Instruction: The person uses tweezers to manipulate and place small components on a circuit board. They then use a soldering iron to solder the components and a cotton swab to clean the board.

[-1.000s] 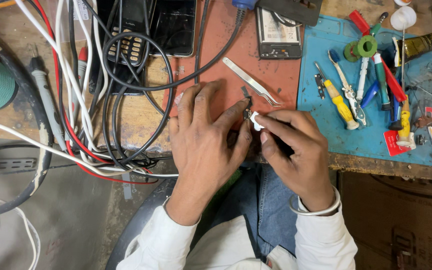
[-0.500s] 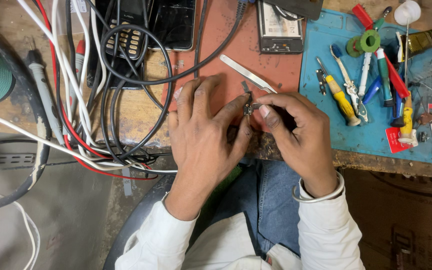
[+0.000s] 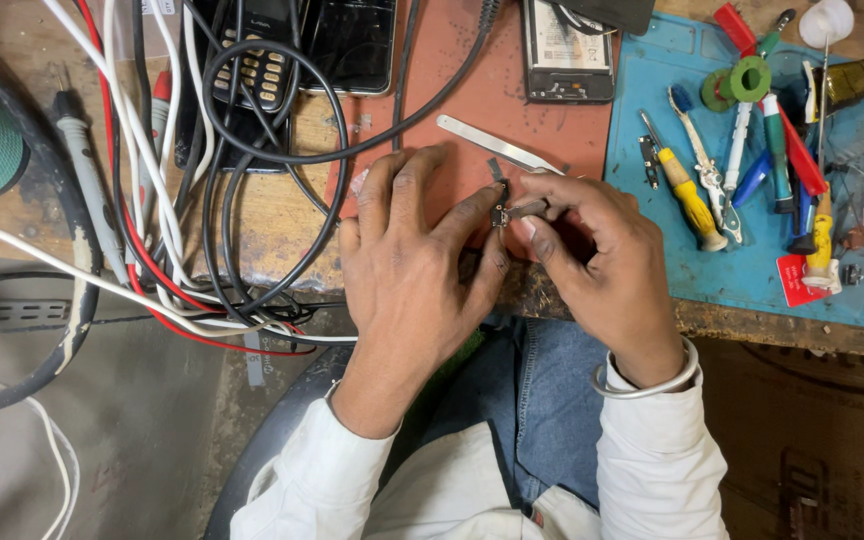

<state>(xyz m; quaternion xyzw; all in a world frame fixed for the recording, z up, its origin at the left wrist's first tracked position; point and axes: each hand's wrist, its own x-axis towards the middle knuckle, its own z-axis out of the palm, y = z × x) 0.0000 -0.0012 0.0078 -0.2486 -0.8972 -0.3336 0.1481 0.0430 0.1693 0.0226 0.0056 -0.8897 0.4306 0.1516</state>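
My left hand rests on the red-brown mat, its fingers spread and its index fingertip pressing a tiny dark electronic part with a short flex strip. My right hand pinches a small metal tool, probably tweezers, whose tip meets that same part. The two hands touch at the fingertips over the mat's front edge. A loose flat silver metal strip lies on the mat just beyond my fingers.
A tangle of black, white and red cables covers the left of the bench. Two phones and an opened phone lie at the back. A blue mat on the right holds several screwdrivers and small tools.
The view has shifted slightly. My hands keep the same grip on the small part and the tool, with only small finger movements.
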